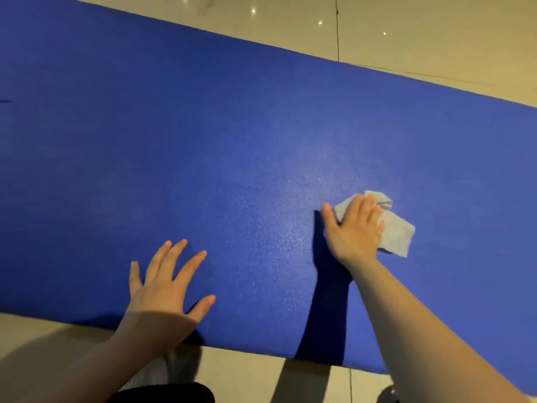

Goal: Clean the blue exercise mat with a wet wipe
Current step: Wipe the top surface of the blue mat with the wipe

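Blue exercise mat (203,135) lies flat on the beige tiled floor (406,33), spanning the view on a diagonal. My left hand (165,295) is flat on the mat near its near edge, fingers spread and straight, gripping nothing. My right hand (354,231) presses down with straight fingers on a crumpled white wet wipe (396,231), which sits on the mat's right part and sticks out past my fingertips.

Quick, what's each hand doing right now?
Left hand: open, fingers spread flat on the blue mat.
Right hand: open, pressing the wet wipe.
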Tool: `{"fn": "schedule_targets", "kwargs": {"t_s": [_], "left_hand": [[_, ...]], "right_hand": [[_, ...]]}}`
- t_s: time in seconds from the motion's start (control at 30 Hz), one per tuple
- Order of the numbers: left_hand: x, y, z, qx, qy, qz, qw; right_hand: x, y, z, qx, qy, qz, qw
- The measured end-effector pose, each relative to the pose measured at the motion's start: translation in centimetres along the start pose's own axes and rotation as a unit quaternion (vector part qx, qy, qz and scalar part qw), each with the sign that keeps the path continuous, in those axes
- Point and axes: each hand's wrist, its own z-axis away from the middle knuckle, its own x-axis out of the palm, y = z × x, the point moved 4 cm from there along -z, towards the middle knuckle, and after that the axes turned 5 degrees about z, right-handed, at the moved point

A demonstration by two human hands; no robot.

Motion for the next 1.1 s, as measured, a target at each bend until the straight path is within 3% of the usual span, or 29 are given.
{"fn": "schedule_targets", "kwargs": {"t_s": [0.13, 0.27, 0.33, 0.4, 0.53, 0.6, 0.67, 0.73, 0.83, 0.9, 1.0, 1.1], "left_hand": [[-0.9, 0.9, -2.3, 0.024, 0.051, 0.022, 0.998], [-0.9, 1.0, -4.7, 0.007, 0.059, 0.054, 0.997], [-0.5, 0.4, -5.0, 0.000, 0.050, 0.046, 0.998], [0.2, -0.2, -4.9, 0.009, 0.042, 0.022, 0.999], [0.5, -0.2, -4.5, 0.022, 0.065, 0.010, 0.998], [0.1, 0.1, -4.7, 0.028, 0.096, 0.006, 0.995], [-0.3, 0.4, -5.1, 0.035, 0.140, 0.004, 0.990], [-1.1, 0.7, -5.9, 0.025, 0.181, 0.020, 0.983], [-2.0, 0.9, -7.9, 0.006, 0.195, 0.055, 0.979], [-2.5, 0.8, -9.3, 0.001, 0.180, 0.079, 0.981], [-3.1, 0.3, -11.4, 0.011, 0.168, 0.113, 0.979], [-3.5, -0.2, -13.3, 0.015, 0.160, 0.138, 0.977]], "right_hand": [[3.4, -9.5, 4.5, -0.255, -0.052, 0.030, 0.965], [4.0, -12.5, 5.9, -0.340, -0.078, 0.049, 0.936], [3.1, -10.0, 3.1, -0.319, -0.038, 0.073, 0.944], [1.4, -5.6, -0.3, -0.228, 0.007, 0.089, 0.970], [-1.6, 1.3, -3.1, 0.001, -0.015, 0.015, 1.000], [-1.5, 0.8, -2.7, 0.061, -0.006, -0.002, 0.998], [-0.1, -2.1, -1.6, 0.049, -0.009, 0.006, 0.999], [1.6, -6.7, 0.0, -0.063, -0.018, 0.001, 0.998], [2.9, -13.5, 2.8, -0.275, -0.079, -0.014, 0.958], [2.9, -15.2, 2.3, -0.328, -0.113, -0.013, 0.938], [1.8, -12.5, -1.8, -0.286, -0.044, 0.013, 0.957], [-0.2, -4.8, -5.6, -0.059, 0.058, 0.066, 0.994]]}}
